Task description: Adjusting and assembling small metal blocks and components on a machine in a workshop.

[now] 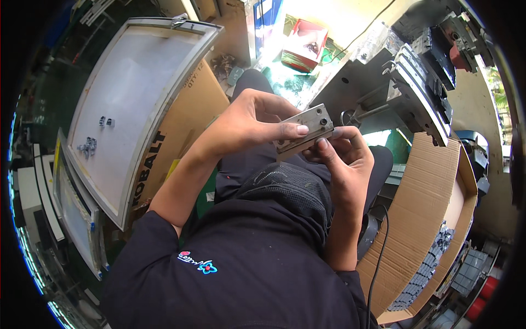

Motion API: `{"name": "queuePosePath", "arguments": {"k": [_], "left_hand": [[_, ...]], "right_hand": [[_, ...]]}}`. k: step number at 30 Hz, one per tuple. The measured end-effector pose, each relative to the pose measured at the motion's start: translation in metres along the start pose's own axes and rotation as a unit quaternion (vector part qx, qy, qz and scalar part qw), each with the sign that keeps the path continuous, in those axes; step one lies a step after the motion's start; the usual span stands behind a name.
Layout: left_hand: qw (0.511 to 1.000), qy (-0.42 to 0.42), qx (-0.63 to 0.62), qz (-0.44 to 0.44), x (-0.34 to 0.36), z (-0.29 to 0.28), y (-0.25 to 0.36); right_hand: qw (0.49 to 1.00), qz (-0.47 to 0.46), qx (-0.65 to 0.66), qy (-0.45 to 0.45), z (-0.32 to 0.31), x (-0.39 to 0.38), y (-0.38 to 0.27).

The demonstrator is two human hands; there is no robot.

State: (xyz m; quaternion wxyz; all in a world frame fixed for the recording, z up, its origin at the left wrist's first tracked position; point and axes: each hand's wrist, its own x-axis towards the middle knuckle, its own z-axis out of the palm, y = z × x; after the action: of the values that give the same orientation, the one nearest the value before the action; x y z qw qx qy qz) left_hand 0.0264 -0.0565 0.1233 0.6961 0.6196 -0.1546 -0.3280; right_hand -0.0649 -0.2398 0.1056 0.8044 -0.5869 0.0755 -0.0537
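A grey metal block (316,122) with screw holes is held up in front of my lap, tilted, with its right end raised. My left hand (256,122) grips its left part, thumb flat across the top face and fingers behind it. At the block's lower right edge, my right hand (350,163) is closed, with the thumb tip and bent fingers against it. Whether a small part sits between those right fingertips is hidden. Just beyond the block stands a bench machine (402,98) with metal plates and a rod.
To the left, a white framed tray (134,82) holding a few small metal parts (87,147) rests on a cardboard box (181,112). A red box (305,45) lies ahead. On the right is an open carton (416,186) with rows of grey parts; a black cable (378,257) hangs beside it.
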Motion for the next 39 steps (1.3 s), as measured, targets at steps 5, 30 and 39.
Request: {"name": "queuePosePath", "arguments": {"k": [5,30,39], "left_hand": [[1.0,0.004,0.023,-0.008,0.002,-0.003,-0.006],[0.999,-0.014,0.029,0.009,0.001,-0.007,-0.009],[0.999,-0.012,0.04,0.007,-0.002,-0.005,-0.006]], "right_hand": [[1.0,0.013,0.013,-0.007,-0.001,0.0,0.006],[0.999,0.01,0.041,0.001,0.001,-0.006,0.013],[0.999,0.014,0.035,0.009,0.0,-0.007,0.013]]}}
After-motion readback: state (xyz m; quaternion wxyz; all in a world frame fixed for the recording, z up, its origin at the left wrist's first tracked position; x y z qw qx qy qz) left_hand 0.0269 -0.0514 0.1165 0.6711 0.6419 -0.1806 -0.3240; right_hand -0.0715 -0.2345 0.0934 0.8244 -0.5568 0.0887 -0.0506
